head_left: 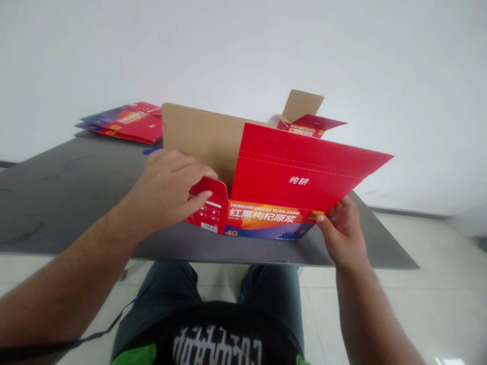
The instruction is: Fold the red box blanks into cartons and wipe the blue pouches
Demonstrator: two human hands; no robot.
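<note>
Half-curled, the left hand (173,185) and right hand (341,230) grip opposite ends of an open goji-juice carton (281,177) lettered "HONGHEIGOUQI YUANJIANG", "纯耕".

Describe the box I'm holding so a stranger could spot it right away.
Start at the grey table, near edge. Between the left hand and right hand is a red carton with raised flaps. Unlike the flat cartons at back left and the open box behind, it alone is in the hands.

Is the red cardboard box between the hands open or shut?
Open. The red cardboard box has its wide red flap raised, with a brown cardboard panel showing behind.
</note>
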